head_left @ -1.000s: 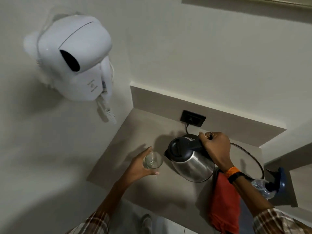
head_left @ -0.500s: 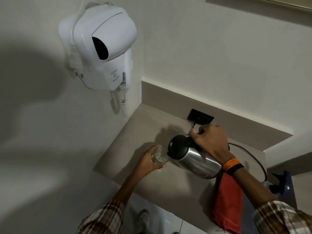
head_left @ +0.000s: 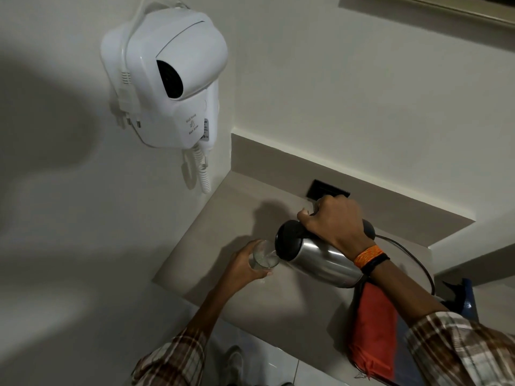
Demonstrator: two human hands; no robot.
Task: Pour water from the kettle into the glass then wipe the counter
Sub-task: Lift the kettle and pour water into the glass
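A steel kettle (head_left: 323, 260) with a black lid is tipped far to the left above the beige counter (head_left: 223, 215). My right hand (head_left: 334, 221) grips its black handle from above. The spout sits at the rim of a small clear glass (head_left: 263, 256), and water shows inside the glass. My left hand (head_left: 241, 264) wraps around the glass from the left and holds it tilted a little, just above the counter. An orange cloth (head_left: 373, 330) lies on the counter under my right forearm.
A white wall-mounted hair dryer (head_left: 170, 79) with a coiled cord hangs over the counter's left end. A black socket (head_left: 320, 189) sits in the backsplash, and a black cord (head_left: 412, 260) runs right. A blue-topped spray bottle (head_left: 459, 299) stands at the far right.
The kettle has tipped further toward the glass, from nearly upright to almost lying on its side. My left hand lifted the glass to meet the spout. The view shifted left.
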